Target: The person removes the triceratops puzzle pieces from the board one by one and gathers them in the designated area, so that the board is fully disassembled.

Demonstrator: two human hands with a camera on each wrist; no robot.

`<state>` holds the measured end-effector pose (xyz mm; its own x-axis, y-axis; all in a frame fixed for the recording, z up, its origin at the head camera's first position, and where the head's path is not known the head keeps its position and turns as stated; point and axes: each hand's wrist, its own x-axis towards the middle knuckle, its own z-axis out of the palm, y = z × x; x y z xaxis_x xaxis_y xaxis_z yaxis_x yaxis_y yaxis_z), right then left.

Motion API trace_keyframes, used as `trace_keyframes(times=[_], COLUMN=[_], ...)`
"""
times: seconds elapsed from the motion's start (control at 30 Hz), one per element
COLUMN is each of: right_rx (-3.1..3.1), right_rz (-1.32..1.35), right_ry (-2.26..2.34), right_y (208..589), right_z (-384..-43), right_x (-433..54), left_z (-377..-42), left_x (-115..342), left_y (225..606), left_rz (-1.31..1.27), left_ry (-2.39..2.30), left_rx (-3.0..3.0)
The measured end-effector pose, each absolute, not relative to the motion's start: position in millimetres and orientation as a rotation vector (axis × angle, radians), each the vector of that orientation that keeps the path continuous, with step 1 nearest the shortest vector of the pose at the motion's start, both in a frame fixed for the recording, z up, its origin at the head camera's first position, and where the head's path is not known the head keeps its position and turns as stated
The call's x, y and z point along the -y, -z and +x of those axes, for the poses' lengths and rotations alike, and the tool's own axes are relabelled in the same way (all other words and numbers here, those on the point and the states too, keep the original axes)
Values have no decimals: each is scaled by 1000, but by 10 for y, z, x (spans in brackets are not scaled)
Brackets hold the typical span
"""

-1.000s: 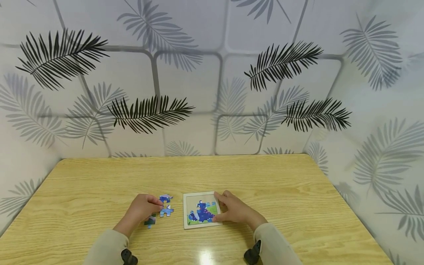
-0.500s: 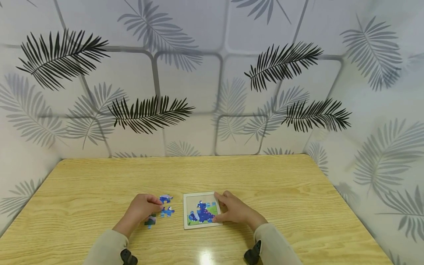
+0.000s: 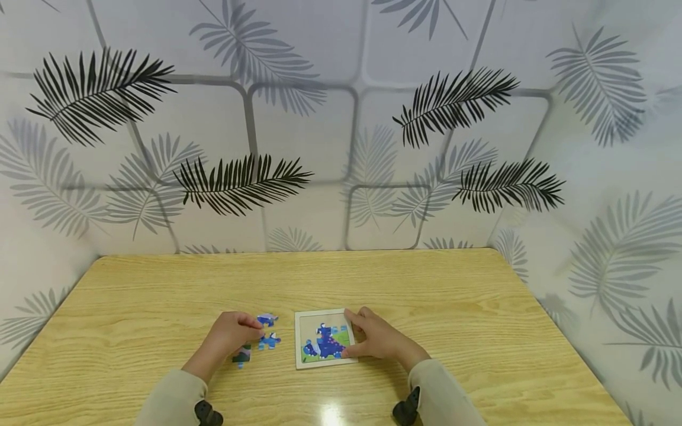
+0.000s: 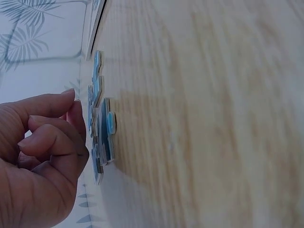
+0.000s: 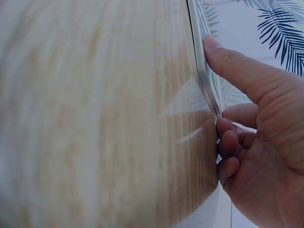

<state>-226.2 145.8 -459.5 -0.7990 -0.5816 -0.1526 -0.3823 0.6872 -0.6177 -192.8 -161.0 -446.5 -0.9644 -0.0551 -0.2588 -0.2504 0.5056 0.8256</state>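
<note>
My left hand (image 3: 230, 334) is bent over the loose puzzle pieces on the left, fingers curled and tips right at a blue puzzle piece (image 3: 270, 341). In the left wrist view no piece shows between thumb and forefinger; I cannot tell whether they pinch one. Just beyond lies another blue-and-lilac puzzle piece (image 3: 267, 319). A dark green piece (image 3: 242, 354) is partly under the hand. My right hand (image 3: 380, 336) grips the right side of a white-rimmed puzzle tray (image 3: 298, 340), thumb on its near corner, forefinger at the far one. Inside, a partly assembled blue dinosaur picture (image 3: 329, 346) shows.
All of it lies on a wood-grain table (image 3: 415, 284). Behind the table's far edge hangs a pale backdrop (image 3: 306, 207) with a leaf print. In the left wrist view, several pieces overlap in a low pile (image 4: 105, 130).
The blue piece at my left fingertips has shifted slightly to the right, and its white patch is less visible. My right hand and the tray have stayed in place.
</note>
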Motion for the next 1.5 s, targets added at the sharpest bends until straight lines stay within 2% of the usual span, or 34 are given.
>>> trace_keyframes(times=[0.37,0.77,1.07,1.33,1.5], right_rx=[-2557,-2565,-2580,-2579,-2577], right_rz=[-758,-759,-752,-749,-752], right_ry=[816,830,808,809,811], right_y=[4584,4582,4592,4583,4581], right_z=[-2270,-2251,-2262,-2260,-2260], right_x=[-1455,-1465,-1467,-1462,-1459], left_z=[-1940,-1973,-1976,-1980,-1975], left_x=[1484,1137,990,881,836], left_y=[4419,4499,4456,4463,4464], left_rz=[-198,23,275,320,390], left_ry=[-1443,-1428,-938,-479,-382], left_rx=[-2583,-2604,-2741,-2846,-2909])
